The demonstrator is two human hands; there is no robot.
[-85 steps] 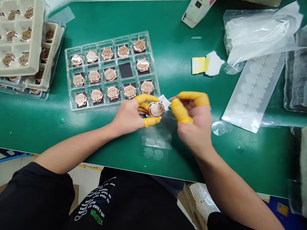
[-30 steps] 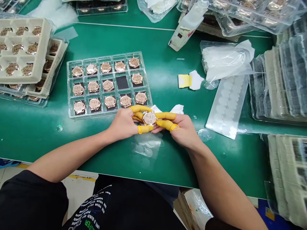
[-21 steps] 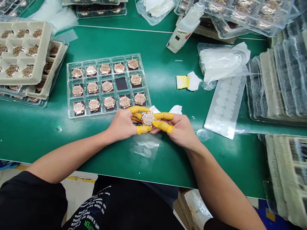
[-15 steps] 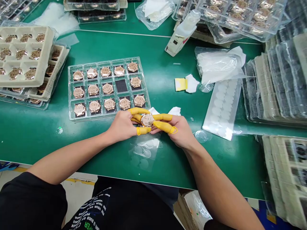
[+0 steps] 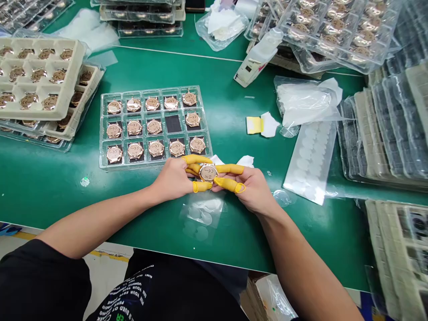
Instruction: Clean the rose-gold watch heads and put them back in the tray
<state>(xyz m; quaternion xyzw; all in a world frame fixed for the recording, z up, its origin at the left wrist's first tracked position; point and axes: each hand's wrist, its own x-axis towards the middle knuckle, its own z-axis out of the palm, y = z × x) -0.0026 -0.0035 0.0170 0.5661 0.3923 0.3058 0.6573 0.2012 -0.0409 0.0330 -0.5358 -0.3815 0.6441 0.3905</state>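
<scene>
Between my two hands is a round rose-gold watch case [image 5: 207, 172], its printed back facing up. My left hand [image 5: 175, 179] pinches it from the left, and my right hand [image 5: 253, 185] grips its right side; yellow finger cots cover the fingertips of both. Just behind my left hand lies a clear plastic tray [image 5: 104, 133] of similar watch cases, with one pocket [image 5: 173, 124] showing only its black lining. Below the held case, a clear sheet with round films [image 5: 202, 215] lies on the green table.
Stacked trays of watch cases [image 5: 43, 80] stand at the left, more trays [image 5: 334, 26] at the back right. Tray stacks [image 5: 384, 129] line the right edge. A white dispenser bottle [image 5: 257, 58], a sticker sheet [image 5: 309, 160] and a yellow-and-white scrap [image 5: 255, 125] lie between.
The whole view has shifted slightly, so the table and hands appear a little lower and to the right. Both hands keep hold of the watch case, with little change in grip.
</scene>
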